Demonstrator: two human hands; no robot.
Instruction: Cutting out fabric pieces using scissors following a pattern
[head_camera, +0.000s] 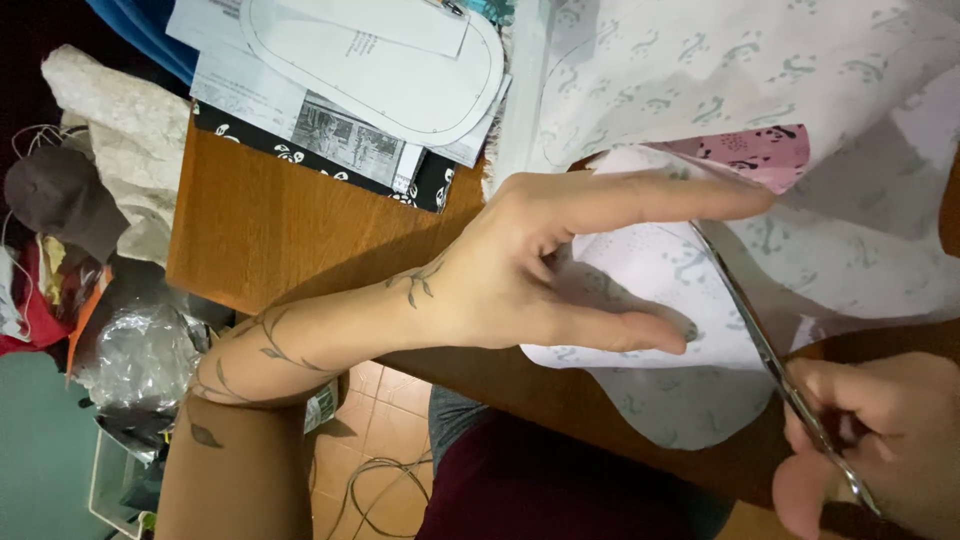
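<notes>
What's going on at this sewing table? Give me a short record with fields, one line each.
Left hand: left hand lies flat, fingers spread, pressing on the white patterned fabric
Right hand: right hand grips the scissors
Scissors: blades sit in the fabric beside the left hand's fingertips
Surface: wooden table
Also there: paper pattern pieces stacked at the far edge; pink printed fabric under the white one

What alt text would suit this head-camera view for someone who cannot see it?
A right hand cuts white printed fabric with metal scissors, while the left hand presses a white paper pattern piece flat on it. Both lie on a brown wooden table, with a stack of papers behind.
</notes>
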